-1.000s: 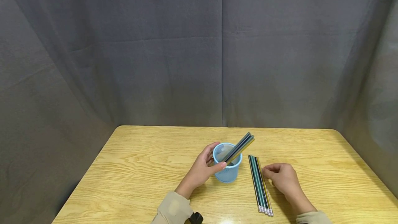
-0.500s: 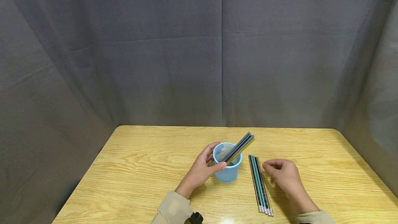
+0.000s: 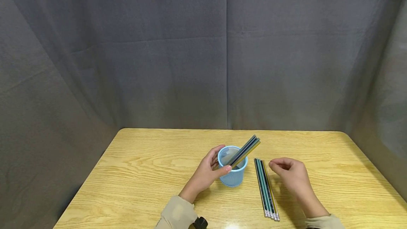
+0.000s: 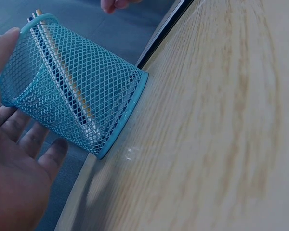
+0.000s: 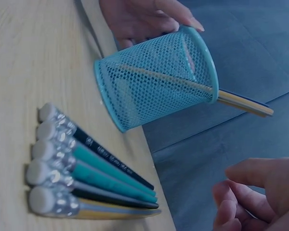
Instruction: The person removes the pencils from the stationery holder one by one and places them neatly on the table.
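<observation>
On my feed from the head camera, the left hand (image 3: 205,176) has the blue mesh cup (image 3: 232,178) in its grasp: the thumb lies over the near rim while the other fingers wrap the left wall. The cup stands upright on the wooden table (image 3: 152,158), and a bundle of pencils (image 3: 244,153) leans inside it, upper ends poking out over the rim toward the far right. In the right wrist view I can see a gap between the left thumb and those pencils.

To the right of the cup, I have a row of five pencils (image 3: 265,186) lying flat side by side: black, two green, black and yellow from left to right, with their white erasers toward the near edge. The right hand (image 3: 294,177) hangs just right of the far end of that row, apart from the yellow one, its fingers loosely curled, thumb close to the forefinger, holding nothing.

I see a beige sleeve (image 3: 178,211) on the left arm and grey cloth (image 3: 159,66) beyond the table's far edge.
</observation>
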The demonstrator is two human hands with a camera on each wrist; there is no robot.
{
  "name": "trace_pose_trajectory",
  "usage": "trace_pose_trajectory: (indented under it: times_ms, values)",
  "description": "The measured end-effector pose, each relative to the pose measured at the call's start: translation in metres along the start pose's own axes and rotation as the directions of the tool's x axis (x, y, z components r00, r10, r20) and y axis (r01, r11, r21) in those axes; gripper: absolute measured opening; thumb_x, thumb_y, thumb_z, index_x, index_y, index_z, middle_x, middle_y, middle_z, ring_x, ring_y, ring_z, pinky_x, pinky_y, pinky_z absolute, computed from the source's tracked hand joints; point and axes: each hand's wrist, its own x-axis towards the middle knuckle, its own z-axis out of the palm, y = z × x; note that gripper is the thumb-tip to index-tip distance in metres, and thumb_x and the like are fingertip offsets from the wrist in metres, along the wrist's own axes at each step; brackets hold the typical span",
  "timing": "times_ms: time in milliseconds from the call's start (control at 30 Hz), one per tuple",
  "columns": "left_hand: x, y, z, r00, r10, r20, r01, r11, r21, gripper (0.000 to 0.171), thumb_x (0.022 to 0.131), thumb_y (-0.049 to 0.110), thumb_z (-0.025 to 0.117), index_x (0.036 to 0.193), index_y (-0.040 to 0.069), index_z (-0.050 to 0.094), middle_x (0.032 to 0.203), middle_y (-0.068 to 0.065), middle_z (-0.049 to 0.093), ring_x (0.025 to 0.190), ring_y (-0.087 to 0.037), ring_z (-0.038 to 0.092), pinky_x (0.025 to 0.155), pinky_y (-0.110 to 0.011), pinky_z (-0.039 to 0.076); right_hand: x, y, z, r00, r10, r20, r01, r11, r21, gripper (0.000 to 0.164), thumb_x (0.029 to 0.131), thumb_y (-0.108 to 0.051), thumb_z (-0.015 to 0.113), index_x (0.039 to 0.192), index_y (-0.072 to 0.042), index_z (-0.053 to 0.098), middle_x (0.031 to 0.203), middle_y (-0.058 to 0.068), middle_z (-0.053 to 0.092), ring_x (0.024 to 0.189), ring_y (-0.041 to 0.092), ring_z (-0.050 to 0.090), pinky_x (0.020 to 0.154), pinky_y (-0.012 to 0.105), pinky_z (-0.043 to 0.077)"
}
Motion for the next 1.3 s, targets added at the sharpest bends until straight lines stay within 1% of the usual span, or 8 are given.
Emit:
trace_pose_trajectory:
  times_ms: [267, 467, 633, 900, 1067, 1300]
  values:
    - [0.000, 0.000, 0.000, 1.000, 0.001, -0.001, -0.001, 1.000, -0.004, 0.069, 0.092, 0.026, 0.073, 0.150, 0.026, 0.037, 0.144, -0.002, 0.051, 0.131, -0.019, 0.049, 0.111, -0.040, 0.036, -0.001, -0.008, -0.001, 0.998, -0.056, -0.023, 0.057, 0.998, 0.040, 0.033, 0.093, -0.025, 0.072, 0.111, 0.002, 0.072, 0.105, 0.009, 0.068, 0.087, 0.010, 0.059, 0.071, 0.023, 0.051]
    - [0.000, 0.001, 0.000, 1.000, 0.005, 0.005, -0.005, 1.000, -0.007, 0.069, 0.092, 0.026, 0.073, 0.151, 0.024, 0.037, 0.143, -0.003, 0.051, 0.131, -0.020, 0.049, 0.111, -0.040, 0.035, -0.002, -0.013, -0.002, 0.996, -0.078, -0.037, 0.081, 0.994, 0.075, 0.033, 0.093, -0.025, 0.072, 0.112, 0.002, 0.071, 0.104, 0.009, 0.069, 0.087, 0.009, 0.059, 0.071, 0.022, 0.051]
    - [0.000, 0.002, 0.001, 1.000, 0.010, 0.007, -0.010, 1.000, -0.005, 0.069, 0.092, 0.026, 0.073, 0.150, 0.023, 0.037, 0.143, -0.003, 0.051, 0.131, -0.020, 0.049, 0.111, -0.041, 0.036, -0.003, -0.017, -0.001, 0.994, -0.093, -0.053, 0.098, 0.990, 0.105, 0.033, 0.093, -0.024, 0.072, 0.112, 0.002, 0.071, 0.102, 0.006, 0.069, 0.087, 0.008, 0.060, 0.072, 0.021, 0.051]
    - [0.000, 0.000, 0.000, 1.000, 0.006, -0.001, -0.006, 1.000, 0.007, 0.069, 0.092, 0.027, 0.073, 0.150, 0.025, 0.038, 0.143, -0.002, 0.052, 0.131, -0.019, 0.049, 0.111, -0.041, 0.036, -0.003, -0.021, 0.002, 0.988, -0.106, -0.112, 0.118, 0.986, 0.114, 0.029, 0.092, -0.025, 0.073, 0.110, -0.001, 0.073, 0.098, 0.000, 0.071, 0.084, 0.007, 0.059, 0.069, 0.020, 0.050]
    - [0.000, -0.001, 0.000, 1.000, 0.006, -0.001, -0.006, 1.000, 0.009, 0.068, 0.092, 0.027, 0.074, 0.150, 0.025, 0.038, 0.143, -0.001, 0.052, 0.131, -0.019, 0.049, 0.111, -0.040, 0.036, -0.003, -0.024, 0.004, 0.986, -0.125, -0.114, 0.139, 0.981, 0.133, 0.030, 0.092, -0.024, 0.073, 0.110, 0.000, 0.073, 0.098, 0.001, 0.072, 0.085, 0.007, 0.060, 0.070, 0.020, 0.050]
    - [0.001, -0.001, 0.000, 1.000, 0.014, 0.005, -0.014, 1.000, 0.001, 0.069, 0.092, 0.026, 0.073, 0.151, 0.021, 0.037, 0.143, -0.002, 0.052, 0.131, -0.021, 0.049, 0.111, -0.040, 0.036, -0.003, -0.028, 0.008, 0.985, -0.135, -0.104, 0.149, 0.978, 0.143, 0.032, 0.092, -0.027, 0.074, 0.110, -0.001, 0.073, 0.099, 0.001, 0.072, 0.087, 0.009, 0.061, 0.071, 0.020, 0.051]
